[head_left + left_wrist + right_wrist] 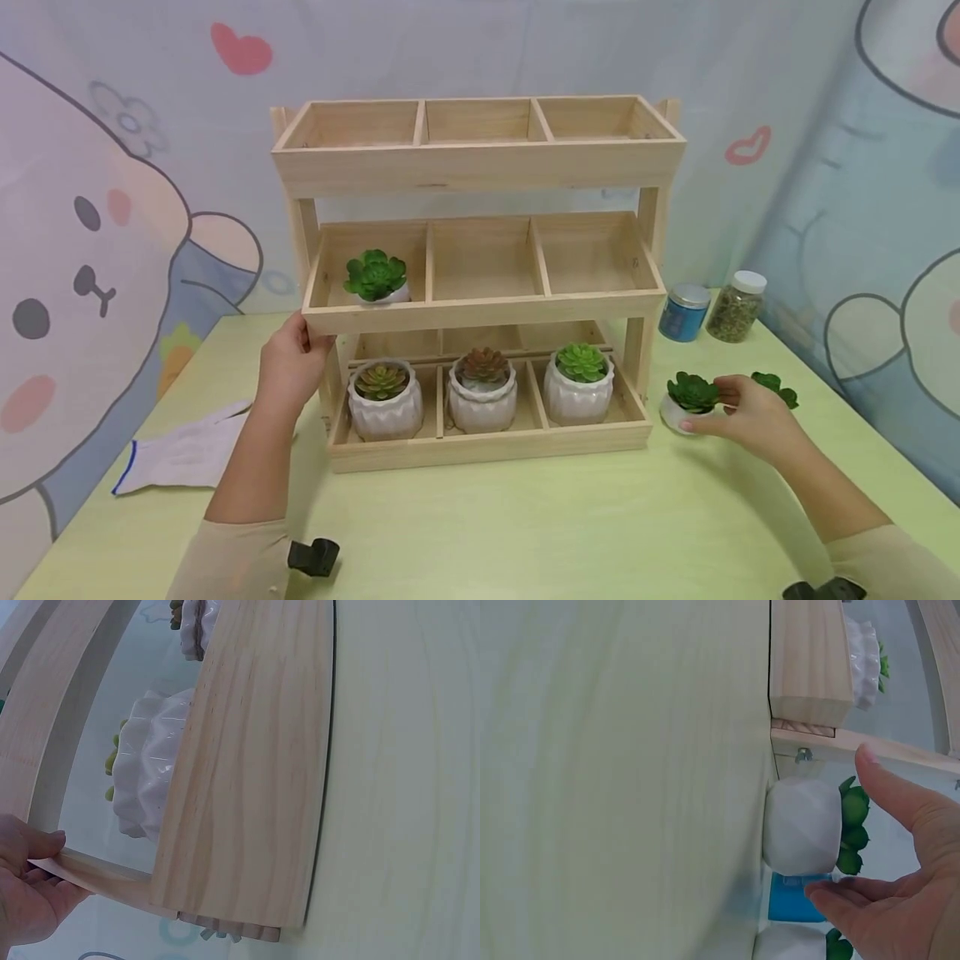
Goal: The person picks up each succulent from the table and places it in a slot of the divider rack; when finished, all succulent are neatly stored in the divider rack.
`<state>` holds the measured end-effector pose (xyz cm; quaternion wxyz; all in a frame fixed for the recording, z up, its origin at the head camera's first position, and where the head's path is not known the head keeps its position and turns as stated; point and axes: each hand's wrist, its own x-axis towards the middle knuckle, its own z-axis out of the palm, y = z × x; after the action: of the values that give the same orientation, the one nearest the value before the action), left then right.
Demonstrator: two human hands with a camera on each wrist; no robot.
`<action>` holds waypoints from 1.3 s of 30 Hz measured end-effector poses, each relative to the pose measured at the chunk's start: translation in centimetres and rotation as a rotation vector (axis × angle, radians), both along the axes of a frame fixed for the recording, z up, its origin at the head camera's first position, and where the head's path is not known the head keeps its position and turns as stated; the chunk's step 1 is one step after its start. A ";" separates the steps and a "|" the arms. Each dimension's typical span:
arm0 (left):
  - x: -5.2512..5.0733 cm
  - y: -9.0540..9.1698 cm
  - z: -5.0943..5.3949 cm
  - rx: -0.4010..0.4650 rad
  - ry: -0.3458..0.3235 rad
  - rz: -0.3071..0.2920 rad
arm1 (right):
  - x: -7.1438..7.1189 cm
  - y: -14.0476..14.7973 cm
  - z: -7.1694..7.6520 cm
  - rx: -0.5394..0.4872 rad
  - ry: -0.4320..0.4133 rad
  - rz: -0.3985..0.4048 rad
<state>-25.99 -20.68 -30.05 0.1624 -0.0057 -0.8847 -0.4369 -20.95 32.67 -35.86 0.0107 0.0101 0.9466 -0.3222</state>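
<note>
A three-tier wooden plant stand (480, 310) rises at the middle of the table. My left hand (291, 367) grips its left side just under the middle tier; in the left wrist view, thumb and fingers lie on either side of the upright (105, 881). To the right of the stand, a small green succulent in a white pot (692, 395) stands on the table. My right hand (757, 417) reaches around it, and in the right wrist view the thumb and fingers are spread either side of the white pot (802, 825), the thumb apart from it.
Three succulents in ribbed white pots, including a reddish one (483, 392), fill the bottom tier. Another green succulent (375, 277) sits in the middle tier's left compartment. Behind my right hand are a second small plant (776, 388), a blue tin (684, 312) and a jar (737, 308). White gloves (180, 450) lie left.
</note>
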 end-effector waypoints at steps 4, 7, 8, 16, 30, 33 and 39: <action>0.0 0.1 0.1 -0.006 0.003 0.000 | -0.5 -0.2 -0.3 0.007 -0.005 -0.019; 0.0 0.1 0.1 -0.011 -0.001 0.005 | -0.8 -0.4 -0.6 0.016 -0.018 -0.039; 0.0 0.1 0.1 -0.011 -0.002 0.007 | -0.9 -0.5 -0.6 0.014 -0.026 -0.043; -0.1 -0.1 0.0 -0.007 -0.003 0.017 | -1.7 -0.9 -0.5 0.017 -0.045 -0.073; 0.1 0.0 -0.1 -0.004 -0.015 0.007 | -0.6 -0.4 0.9 -0.118 0.005 -0.072; 0.1 0.0 -0.1 -0.005 -0.016 0.005 | -0.2 -0.4 2.3 -0.133 0.046 -0.038; -0.1 0.0 -0.2 -0.003 -0.009 0.001 | 1.5 -1.5 5.6 -0.188 0.097 0.047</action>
<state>-26.07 -20.72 -30.28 0.1586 -0.0037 -0.8860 -0.4357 -19.45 31.14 -30.28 -0.0267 -0.0289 0.9116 -0.4093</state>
